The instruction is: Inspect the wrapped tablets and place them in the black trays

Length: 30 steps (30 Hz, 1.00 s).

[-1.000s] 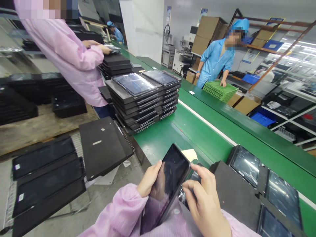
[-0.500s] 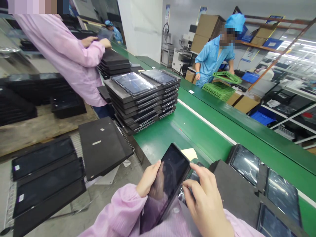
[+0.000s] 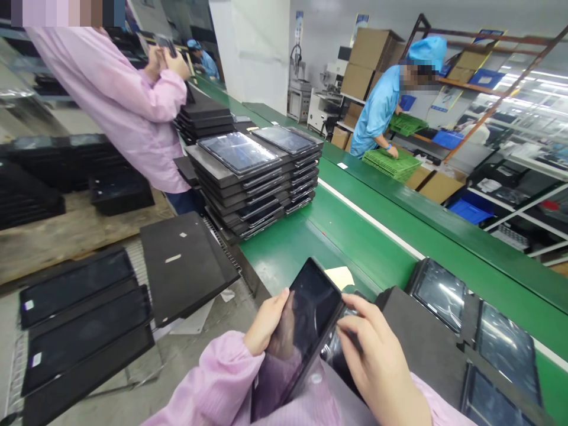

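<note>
A dark tablet (image 3: 306, 319) with a glossy, reflecting screen is tilted in front of my chest. My left hand (image 3: 268, 322) is closed round its left edge, thumb on the front. At the upper right edge, my right hand (image 3: 377, 349) has bent fingers; the index fingertip touches the side near the corner, and the thumb is close to the other fingertips. Whether anything small is between them, I cannot make out. Beneath the right hand lies a shiny, film-wrapped item (image 3: 335, 349), partly hidden. Right of it is a black foam tray (image 3: 417, 337) with wrapped tablets (image 3: 439, 296).
Stacked foam trays with tablets (image 3: 239, 151) stand on the green conveyor (image 3: 284, 236). To the left lie a black foam sheet (image 3: 186, 266) and two dark panels (image 3: 84, 337). A yellow paper (image 3: 339, 278) is beyond my hands. One co-worker in pink and others in blue are nearby.
My right fingers have shifted slightly along the tablet's edge; the tablet stays put. The pink-sleeved co-worker's hands have risen. The blue-clad co-worker has leaned over the green racks.
</note>
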Each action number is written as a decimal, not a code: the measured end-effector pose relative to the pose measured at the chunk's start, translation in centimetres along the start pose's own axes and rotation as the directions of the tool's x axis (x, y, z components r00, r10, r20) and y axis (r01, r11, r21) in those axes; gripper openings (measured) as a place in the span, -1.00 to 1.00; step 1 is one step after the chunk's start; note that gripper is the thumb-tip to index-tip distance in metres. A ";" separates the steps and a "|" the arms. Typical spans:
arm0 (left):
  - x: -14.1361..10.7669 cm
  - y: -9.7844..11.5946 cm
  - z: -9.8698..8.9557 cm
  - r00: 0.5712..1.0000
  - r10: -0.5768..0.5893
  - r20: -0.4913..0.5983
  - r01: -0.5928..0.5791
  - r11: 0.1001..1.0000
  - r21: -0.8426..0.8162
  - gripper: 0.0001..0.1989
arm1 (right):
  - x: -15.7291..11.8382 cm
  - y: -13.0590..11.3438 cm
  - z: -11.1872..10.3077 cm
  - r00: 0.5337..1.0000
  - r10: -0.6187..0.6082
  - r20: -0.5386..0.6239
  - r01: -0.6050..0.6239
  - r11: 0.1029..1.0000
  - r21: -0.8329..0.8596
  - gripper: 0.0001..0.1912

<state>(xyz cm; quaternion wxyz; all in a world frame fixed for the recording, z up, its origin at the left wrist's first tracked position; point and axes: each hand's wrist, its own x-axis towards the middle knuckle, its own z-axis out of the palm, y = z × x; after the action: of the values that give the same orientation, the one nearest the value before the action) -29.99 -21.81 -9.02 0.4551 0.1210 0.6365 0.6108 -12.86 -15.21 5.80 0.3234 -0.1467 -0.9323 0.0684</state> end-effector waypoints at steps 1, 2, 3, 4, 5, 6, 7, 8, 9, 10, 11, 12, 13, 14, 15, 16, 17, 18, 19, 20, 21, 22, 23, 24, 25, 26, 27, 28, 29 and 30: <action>0.0 0.0 0.0 1.000 0.000 0.005 0.000 1.000 -0.005 -0.30 | -0.1 0.2 -0.1 0.999 0.035 -0.016 -0.034 0.998 0.053 -0.89; 0.0 0.0 0.1 1.000 0.000 0.010 0.000 1.000 -0.013 -0.32 | -0.3 0.4 -0.1 0.996 0.081 -0.031 -0.077 0.991 0.109 -0.91; 0.0 -0.1 0.1 1.000 -0.001 0.013 0.001 1.000 -0.023 -0.33 | -0.6 0.6 0.0 0.990 0.135 -0.039 -0.127 0.976 0.175 -0.92; 0.0 -0.1 0.1 1.000 -0.001 0.013 0.001 0.999 -0.036 -0.35 | -0.8 0.7 0.1 0.980 0.199 -0.023 -0.186 0.948 0.257 -0.94; 0.0 -0.2 0.1 1.000 -0.004 0.008 0.004 0.999 -0.047 -0.36 | -1.1 0.9 0.4 0.964 0.267 0.023 -0.257 0.901 0.349 -0.96; 0.0 -0.2 0.2 1.000 -0.014 -0.003 0.013 0.999 -0.052 -0.37 | -1.3 1.0 0.8 0.937 0.335 0.099 -0.343 0.832 0.437 -0.96; 0.0 -0.2 0.2 1.000 -0.026 -0.014 0.025 0.998 -0.051 -0.38 | -1.5 1.0 1.1 0.900 0.392 0.193 -0.433 0.743 0.510 -0.92; 0.0 -0.1 0.3 0.999 -0.037 -0.024 0.036 0.998 -0.044 -0.38 | -1.6 1.0 1.6 0.852 0.431 0.297 -0.521 0.643 0.561 -0.88; -0.1 0.0 0.3 0.998 -0.047 -0.031 0.046 0.998 -0.032 -0.38 | -1.6 0.9 1.9 0.799 0.453 0.396 -0.599 0.539 0.592 -0.84; -0.1 0.0 0.3 0.998 -0.049 -0.036 0.048 0.999 -0.018 -0.37 | -1.6 0.6 2.3 0.749 0.459 0.478 -0.659 0.441 0.609 -0.80; -0.2 0.1 0.3 0.998 -0.043 -0.042 0.043 0.999 -0.004 -0.37 | -1.4 0.4 2.5 0.706 0.455 0.542 -0.702 0.350 0.621 -0.75; -0.2 0.2 0.3 0.998 -0.032 -0.046 0.033 0.999 0.007 -0.37 | -1.3 0.1 2.7 0.674 0.445 0.590 -0.728 0.267 0.631 -0.71; -0.2 0.2 0.3 0.998 -0.020 -0.051 0.021 1.000 0.018 -0.37 | -1.1 -0.1 2.8 0.650 0.436 0.622 -0.744 0.196 0.639 -0.67; -0.3 0.3 0.3 0.998 -0.009 -0.058 0.011 0.999 0.030 -0.38 | -1.0 -0.4 2.9 0.631 0.431 0.645 -0.753 0.141 0.642 -0.63; -0.3 0.3 0.2 0.998 0.001 -0.061 0.002 0.999 0.041 -0.38 | -0.8 -0.5 2.9 0.617 0.428 0.660 -0.759 0.101 0.644 -0.60; -0.3 0.3 0.2 0.998 0.007 -0.062 -0.004 0.999 0.049 -0.38 | -0.7 -0.7 2.9 0.607 0.427 0.670 -0.762 0.073 0.643 -0.57; -0.3 0.3 0.2 0.998 0.011 -0.061 -0.008 0.998 0.057 -0.38 | -0.6 -0.8 2.9 0.599 0.426 0.679 -0.765 0.051 0.642 -0.56; -0.3 0.3 0.1 0.998 0.018 -0.061 -0.014 0.998 0.066 -0.37 | -0.5 -0.8 2.8 0.592 0.423 0.686 -0.767 0.034 0.641 -0.55; -0.3 0.3 0.1 0.998 0.026 -0.062 -0.021 0.997 0.073 -0.37 | -0.5 -0.8 2.8 0.585 0.419 0.694 -0.769 0.016 0.639 -0.54; -0.3 0.3 0.1 0.997 0.030 -0.067 -0.025 0.997 0.077 -0.37 | -0.5 -0.8 2.8 0.578 0.415 0.703 -0.771 -0.002 0.636 -0.53; -0.3 0.3 0.1 0.997 0.031 -0.070 -0.026 0.997 0.078 -0.38 | -0.4 -0.8 2.7 0.572 0.412 0.709 -0.773 -0.018 0.634 -0.52; -0.3 0.3 0.1 0.997 0.033 -0.072 -0.027 0.997 0.075 -0.39 | -0.4 -0.8 2.7 0.566 0.413 0.713 -0.775 -0.028 0.632 -0.52; -0.3 0.3 0.2 0.997 0.032 -0.073 -0.027 0.997 0.073 -0.39 | -0.3 -0.8 2.7 0.561 0.418 0.714 -0.777 -0.032 0.629 -0.52; -0.3 0.3 0.2 0.997 0.029 -0.074 -0.024 0.997 0.070 -0.40 | -0.3 -0.8 2.7 0.557 0.424 0.714 -0.779 -0.030 0.626 -0.52; -0.2 0.3 0.2 0.997 0.028 -0.075 -0.023 0.997 0.068 -0.40 | -0.2 -0.9 2.8 0.555 0.430 0.712 -0.782 -0.024 0.623 -0.52; -0.2 0.3 0.2 0.997 0.030 -0.077 -0.025 0.998 0.064 -0.40 | -0.2 -0.9 2.8 0.554 0.436 0.710 -0.785 -0.012 0.620 -0.53; -0.2 0.3 0.2 0.996 0.034 -0.081 -0.029 0.998 0.062 -0.41 | -0.1 -1.0 2.8 0.553 0.442 0.706 -0.787 0.001 0.617 -0.54; -0.2 0.2 0.2 0.995 0.038 -0.089 -0.033 0.998 0.059 -0.41 | -0.1 -1.0 2.8 0.555 0.450 0.699 -0.789 0.017 0.615 -0.55; -0.1 0.2 0.1 0.994 0.041 -0.096 -0.036 0.998 0.056 -0.42 | -0.1 -1.1 2.8 0.559 0.461 0.689 -0.788 0.038 0.614 -0.57; -0.1 0.2 0.1 0.994 0.045 -0.101 -0.040 0.998 0.053 -0.43 | -0.2 -1.1 2.8 0.566 0.475 0.674 -0.786 0.065 0.615 -0.59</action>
<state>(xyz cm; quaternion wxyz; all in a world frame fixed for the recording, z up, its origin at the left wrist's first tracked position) -29.91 -21.79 -8.76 0.4057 0.1147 0.6717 0.6092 -14.72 -16.45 3.77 0.1383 -0.3371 -0.6136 0.7005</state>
